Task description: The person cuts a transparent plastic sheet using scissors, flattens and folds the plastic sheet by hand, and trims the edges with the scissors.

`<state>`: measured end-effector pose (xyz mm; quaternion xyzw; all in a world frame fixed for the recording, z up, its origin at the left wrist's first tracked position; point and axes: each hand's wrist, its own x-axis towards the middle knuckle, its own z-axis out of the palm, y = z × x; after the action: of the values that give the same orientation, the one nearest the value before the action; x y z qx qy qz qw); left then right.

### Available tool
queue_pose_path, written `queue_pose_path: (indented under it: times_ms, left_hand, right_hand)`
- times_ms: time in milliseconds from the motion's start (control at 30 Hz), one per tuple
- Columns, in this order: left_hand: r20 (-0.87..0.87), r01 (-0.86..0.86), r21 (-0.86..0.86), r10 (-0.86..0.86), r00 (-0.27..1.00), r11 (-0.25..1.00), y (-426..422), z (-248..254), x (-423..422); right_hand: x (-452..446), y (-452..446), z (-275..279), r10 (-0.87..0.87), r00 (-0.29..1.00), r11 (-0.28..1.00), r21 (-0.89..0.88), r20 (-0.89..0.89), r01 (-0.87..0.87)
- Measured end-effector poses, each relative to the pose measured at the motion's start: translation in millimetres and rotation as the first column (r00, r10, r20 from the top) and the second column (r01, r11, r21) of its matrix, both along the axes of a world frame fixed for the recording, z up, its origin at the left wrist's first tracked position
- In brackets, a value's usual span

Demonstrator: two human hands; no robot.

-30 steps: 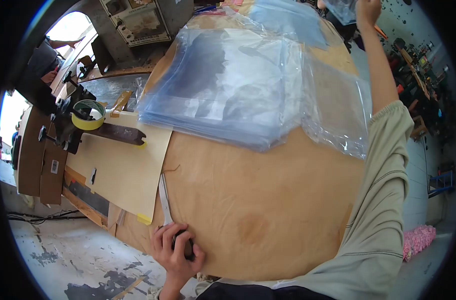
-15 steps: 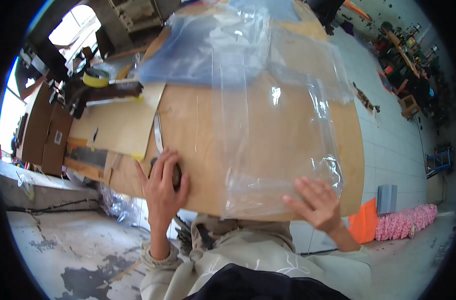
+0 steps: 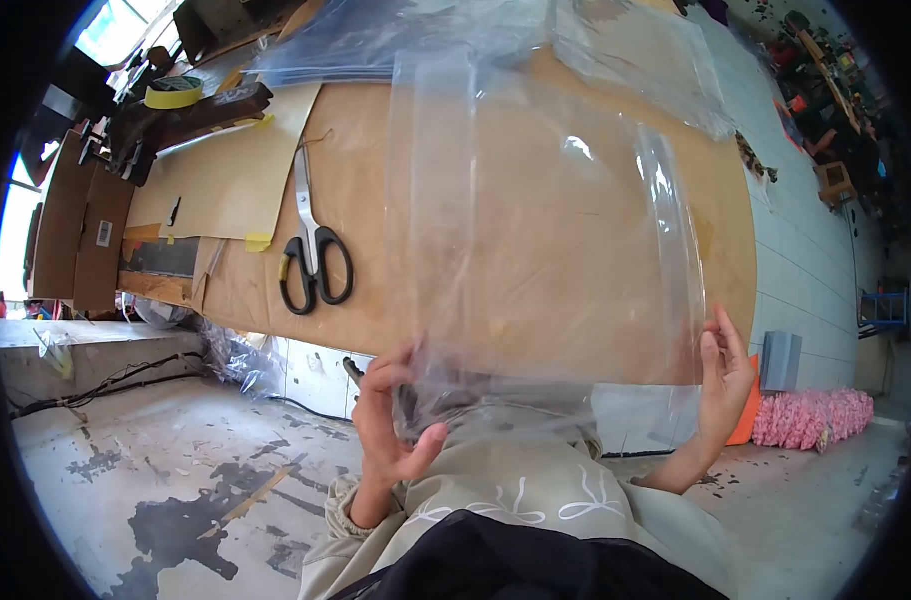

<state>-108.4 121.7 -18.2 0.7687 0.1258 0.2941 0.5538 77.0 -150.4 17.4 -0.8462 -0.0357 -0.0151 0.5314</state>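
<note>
A large clear plastic bag (image 3: 566, 250) lies flat along the table, its near end reaching past the table edge over my lap. At its lower left corner, my left hand (image 3: 391, 425) curls its fingers around the crumpled film, with the thumb on the near side. My right hand (image 3: 728, 385) is raised at the bag's right edge, the film's border between thumb and fingers. Scissors with black handles (image 3: 317, 265) rest on the table left of the bag, blades pointing away from me and slightly parted.
More clear plastic sheets (image 3: 406, 40) lie across the table's far side. On the left are a tan board (image 3: 231, 165), a roll of yellow tape (image 3: 174, 93) and a cardboard box (image 3: 86, 220). Beyond the table's right edge, a pink fluffy bundle (image 3: 814, 418) sits on the floor.
My left hand has left the scissors and taken the bag's lower left corner. My right hand has moved from the bag's surface to its right edge. The near end has been pulled toward me.
</note>
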Motion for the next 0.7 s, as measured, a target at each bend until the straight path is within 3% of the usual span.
queue_pose_path:
  times_ms: [100,200,300,467,700]
  left_hand:
    - [0.06,0.03,-0.379,-0.008,0.998,0.925,-5.3,-6.9,-11.2]
    - [-0.063,-0.038,-0.458,0.011,0.998,0.888,-6.2,3.7,-21.5]
    - [-0.018,-0.027,-0.569,0.02,1.0,0.822,-14.4,3.6,-26.4]
    - [-0.053,-0.034,-0.634,0.0,0.999,0.773,-13.2,3.9,-28.4]
    - [-0.082,-0.23,-0.483,0.218,0.972,0.845,6.9,-9.1,-23.3]
  right_hand:
    - [-7.8,-10.1,4.5,0.107,0.986,0.983,0.164,-0.127,-0.086]
    - [-15.1,-10.4,6.4,0.113,0.974,0.968,0.244,-0.196,-0.063]
    - [-17.6,-13.3,1.0,0.096,0.973,0.955,0.294,-0.211,-0.031]
    - [-15.9,-14.0,-2.1,0.088,0.97,0.917,0.4,-0.227,0.01]
    - [-13.6,-4.4,-7.8,0.115,0.948,0.848,0.526,-0.298,0.062]
